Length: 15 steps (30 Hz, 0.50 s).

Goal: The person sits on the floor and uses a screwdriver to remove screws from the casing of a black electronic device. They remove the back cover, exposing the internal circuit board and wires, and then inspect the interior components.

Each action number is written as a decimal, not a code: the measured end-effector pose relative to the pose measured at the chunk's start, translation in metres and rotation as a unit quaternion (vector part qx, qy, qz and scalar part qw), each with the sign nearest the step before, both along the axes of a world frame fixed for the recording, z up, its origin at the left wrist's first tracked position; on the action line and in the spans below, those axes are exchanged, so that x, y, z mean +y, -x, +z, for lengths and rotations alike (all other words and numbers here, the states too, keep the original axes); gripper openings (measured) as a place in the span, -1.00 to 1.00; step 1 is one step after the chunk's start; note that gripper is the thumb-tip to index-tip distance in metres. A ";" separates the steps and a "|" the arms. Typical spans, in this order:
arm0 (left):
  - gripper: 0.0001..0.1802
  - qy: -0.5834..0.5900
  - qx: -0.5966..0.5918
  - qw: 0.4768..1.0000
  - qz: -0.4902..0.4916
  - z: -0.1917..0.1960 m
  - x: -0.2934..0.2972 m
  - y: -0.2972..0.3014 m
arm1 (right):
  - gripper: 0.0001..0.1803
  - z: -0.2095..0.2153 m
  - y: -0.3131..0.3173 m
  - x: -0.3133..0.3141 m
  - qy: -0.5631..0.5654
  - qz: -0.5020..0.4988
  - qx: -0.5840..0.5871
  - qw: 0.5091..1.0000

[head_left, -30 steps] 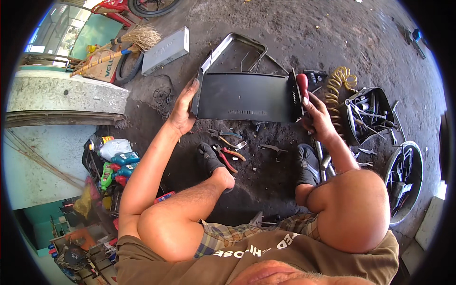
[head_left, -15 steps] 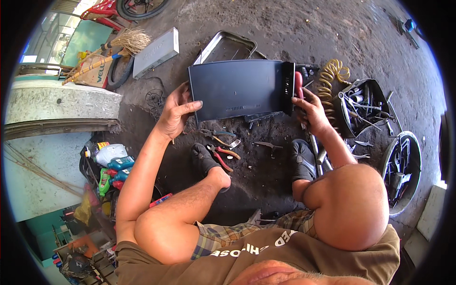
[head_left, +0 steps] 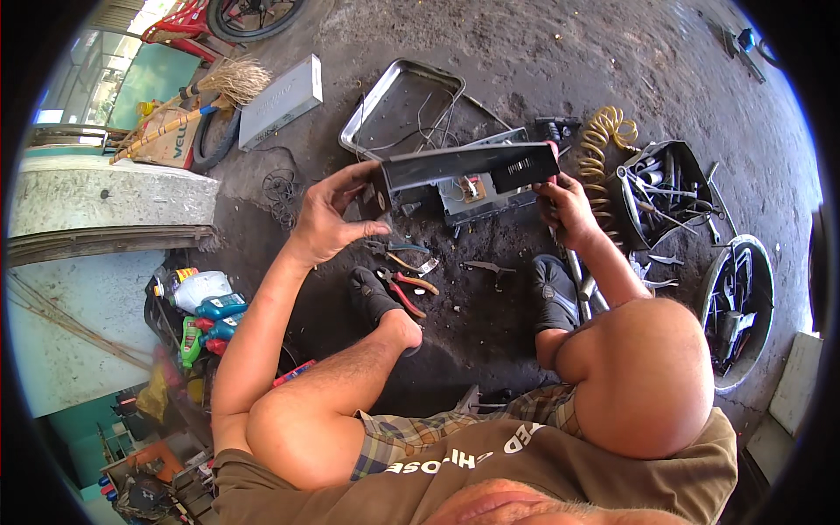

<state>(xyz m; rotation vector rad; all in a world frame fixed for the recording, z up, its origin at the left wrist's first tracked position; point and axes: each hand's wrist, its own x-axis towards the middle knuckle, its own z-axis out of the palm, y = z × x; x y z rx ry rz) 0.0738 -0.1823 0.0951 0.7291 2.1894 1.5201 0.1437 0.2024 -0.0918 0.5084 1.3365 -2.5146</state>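
Observation:
Both hands hold a black metal cover [head_left: 472, 157], a bent sheet with flanged ends and slots in the right one. It is tilted so that its hollow inner side shows. My left hand [head_left: 328, 219] has its fingers at the left flange, the thumb apart below. My right hand [head_left: 567, 208] grips the right end, fingers closed at the edge. A red thing, perhaps a handle, peeks out just behind that end; whether the right hand touches it I cannot tell. Under the cover lies an open metal chassis [head_left: 490, 210] with a small circuit board [head_left: 471, 189] inside.
Pliers with red and tan handles [head_left: 407, 289] lie between my feet. To the right are a coiled yellow hose [head_left: 598, 144], a tool-filled box [head_left: 665, 192] and a round tub [head_left: 766, 297]. A metal frame [head_left: 354, 122], grey box [head_left: 280, 103] and several bottles [head_left: 219, 306] stand around.
The cover has tipped from showing its broad outer face to showing its inner side. The chassis and board beneath have come into view. My left thumb has come off the face.

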 end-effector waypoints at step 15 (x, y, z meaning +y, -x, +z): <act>-0.45 0.172 0.532 0.828 -0.046 -0.004 0.006 -0.001 | -0.52 -0.010 0.001 -0.014 0.137 -0.007 -0.034 0.990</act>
